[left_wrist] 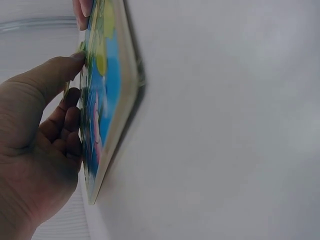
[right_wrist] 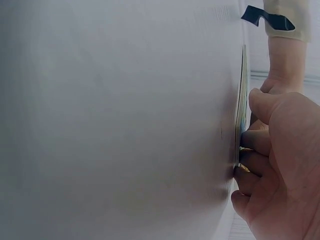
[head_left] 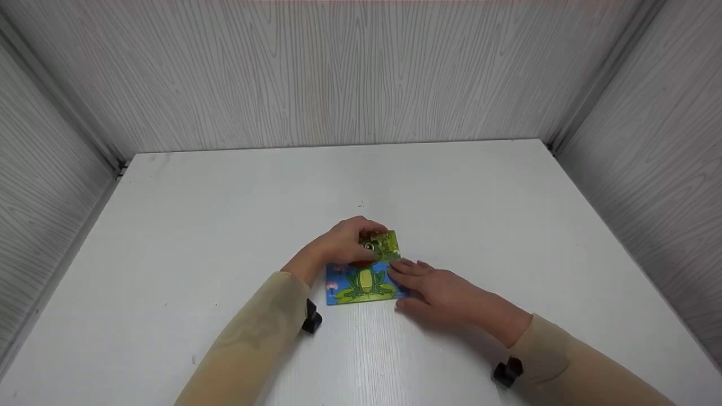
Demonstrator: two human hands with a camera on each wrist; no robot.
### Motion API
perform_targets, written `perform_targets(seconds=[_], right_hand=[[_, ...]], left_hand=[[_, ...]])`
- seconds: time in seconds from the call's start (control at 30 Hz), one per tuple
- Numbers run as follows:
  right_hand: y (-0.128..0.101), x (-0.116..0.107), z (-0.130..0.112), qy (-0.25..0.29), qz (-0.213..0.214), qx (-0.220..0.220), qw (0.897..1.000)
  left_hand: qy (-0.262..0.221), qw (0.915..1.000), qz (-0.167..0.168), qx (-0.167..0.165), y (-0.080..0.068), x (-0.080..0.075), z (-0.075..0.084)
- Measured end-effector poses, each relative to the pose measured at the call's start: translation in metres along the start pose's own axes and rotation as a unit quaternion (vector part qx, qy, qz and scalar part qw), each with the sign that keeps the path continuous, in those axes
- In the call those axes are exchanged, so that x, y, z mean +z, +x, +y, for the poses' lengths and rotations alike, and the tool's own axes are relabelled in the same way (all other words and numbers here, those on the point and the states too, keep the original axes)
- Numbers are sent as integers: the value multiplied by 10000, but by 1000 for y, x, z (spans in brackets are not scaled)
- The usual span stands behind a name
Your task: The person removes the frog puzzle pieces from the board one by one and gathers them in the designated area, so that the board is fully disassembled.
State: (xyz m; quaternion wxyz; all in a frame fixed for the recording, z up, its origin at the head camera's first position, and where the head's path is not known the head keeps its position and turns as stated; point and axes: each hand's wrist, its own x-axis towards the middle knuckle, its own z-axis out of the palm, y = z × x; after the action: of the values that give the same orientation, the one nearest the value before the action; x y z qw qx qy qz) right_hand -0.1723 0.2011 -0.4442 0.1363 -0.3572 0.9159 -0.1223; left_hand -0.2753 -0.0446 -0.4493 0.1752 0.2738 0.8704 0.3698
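Note:
A flat frog jigsaw puzzle (head_left: 366,282) with a pale edge (left_wrist: 131,67) lies on the white table. Its lower part shows a green frog body on blue; the upper right is green. Over its upper left, my left hand (head_left: 345,241) pinches a thin puzzle piece (left_wrist: 67,89) between thumb and fingers, tilted above the board. Much of that piece is hidden by the hand. My right hand (head_left: 445,296) rests at the puzzle's right edge, fingers extended, with its fingertips (head_left: 397,269) touching the surface. In the right wrist view the puzzle (right_wrist: 241,110) appears edge-on.
The white table (head_left: 225,203) extends around the puzzle on all sides. Grey wood-grain panels (head_left: 361,73) stand at the back, left and right. A black device (head_left: 311,317) is strapped to the left sleeve, and another black device (head_left: 507,372) to the right sleeve.

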Motion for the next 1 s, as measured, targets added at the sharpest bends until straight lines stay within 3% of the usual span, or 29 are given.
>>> perform_targets(seconds=[0.7, 0.87, 1.0], right_hand=[[0, 0, 1, 69, -12, 23, 10000], [0, 0, 2, 35, -7, 10, 10000], [1, 0, 2, 27, -20, 63, 10000]], left_hand=[[97, 9992, 390, 77, -2, -3, 4], [19, 9979, 633, 114, -7, -15, 0], [-315, 9956, 887, -26, -18, -33, -6]])
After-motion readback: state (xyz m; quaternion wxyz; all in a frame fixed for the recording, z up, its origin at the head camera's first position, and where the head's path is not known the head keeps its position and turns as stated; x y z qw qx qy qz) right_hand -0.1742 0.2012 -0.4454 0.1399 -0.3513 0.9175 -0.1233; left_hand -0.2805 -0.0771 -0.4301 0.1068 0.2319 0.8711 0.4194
